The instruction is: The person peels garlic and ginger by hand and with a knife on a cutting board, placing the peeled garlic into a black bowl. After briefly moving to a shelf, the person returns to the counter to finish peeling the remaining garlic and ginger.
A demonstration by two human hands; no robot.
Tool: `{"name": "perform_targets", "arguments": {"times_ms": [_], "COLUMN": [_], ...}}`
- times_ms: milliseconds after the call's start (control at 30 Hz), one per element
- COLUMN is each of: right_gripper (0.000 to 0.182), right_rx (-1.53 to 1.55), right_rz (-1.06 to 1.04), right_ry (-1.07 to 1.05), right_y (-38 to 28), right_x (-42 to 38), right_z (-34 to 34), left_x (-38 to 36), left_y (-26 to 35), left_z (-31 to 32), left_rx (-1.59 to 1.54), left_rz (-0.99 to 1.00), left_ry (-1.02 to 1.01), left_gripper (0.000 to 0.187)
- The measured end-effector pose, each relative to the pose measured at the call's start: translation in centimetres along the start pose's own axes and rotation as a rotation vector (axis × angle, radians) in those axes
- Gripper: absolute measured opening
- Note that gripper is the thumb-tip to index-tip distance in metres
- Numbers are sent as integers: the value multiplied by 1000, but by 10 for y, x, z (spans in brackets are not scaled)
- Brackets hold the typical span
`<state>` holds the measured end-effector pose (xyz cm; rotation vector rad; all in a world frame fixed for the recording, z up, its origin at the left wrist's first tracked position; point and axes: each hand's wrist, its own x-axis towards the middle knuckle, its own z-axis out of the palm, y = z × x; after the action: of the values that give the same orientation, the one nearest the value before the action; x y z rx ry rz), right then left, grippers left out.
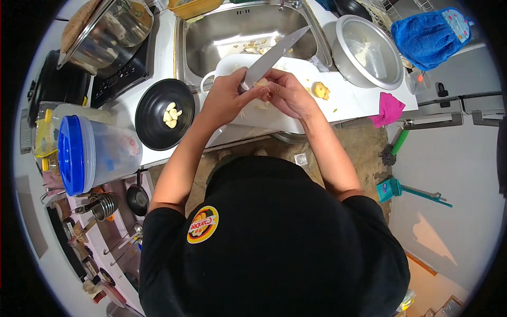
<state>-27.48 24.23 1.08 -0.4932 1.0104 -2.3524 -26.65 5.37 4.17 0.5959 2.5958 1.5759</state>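
A large knife (276, 54) points up and to the right over the sink, its handle in my left hand (228, 99), whose fingers are closed round it. My right hand (290, 94) pinches a small pale piece (261, 83), perhaps a garlic clove, close to the knife's heel; the fingertips of both hands meet there. Beneath the hands lies a white cutting board (227, 64) with thin scraps on it. Several peeled cloves (171, 114) rest in a black bowl (150, 127) on the left. A knobbly yellow piece of ginger (320, 90) lies right of my right hand.
Behind the board is a steel sink (211, 34) with peelings inside. A metal basin (344, 58) stands at the right, a pink cloth (388, 110) by the counter edge. At the left are a blue-lidded container (113, 150), a cooktop (117, 79) and a steel pot (113, 45).
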Motion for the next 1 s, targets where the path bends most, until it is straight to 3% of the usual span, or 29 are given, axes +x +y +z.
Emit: {"name": "perform_targets", "arguments": {"times_ms": [200,300,400,500,600,700,933,1000], "right_gripper": [28,30,29,26,21,18,15,16], "right_rx": [-28,-41,-108,-85,-8,22,-16,-64], "right_rz": [-129,-148,-184,-302,-314,-201,268,219], "right_ry": [151,118,190,348,523,512,130,256], "right_y": [8,11,12,24,19,7,-14,-9], "right_x": [-4,-5,-5,2,4,1,-2,-1], "right_z": [17,14,19,27,44,35,-22,-21], "left_x": [-2,-2,-1,4,10,10,10,9], "left_y": [-9,-10,-8,-3,-6,-11,-20,-22], "left_z": [13,16,12,9,8,6,9,11], "left_rx": [-99,-109,91,48,197,358,516,532], "left_rz": [55,76,89,-1,-7,73,233,243], "left_ry": [88,131,117,159,253,244,165,172], "left_gripper": [42,42,43,45,46,48,49,48]}}
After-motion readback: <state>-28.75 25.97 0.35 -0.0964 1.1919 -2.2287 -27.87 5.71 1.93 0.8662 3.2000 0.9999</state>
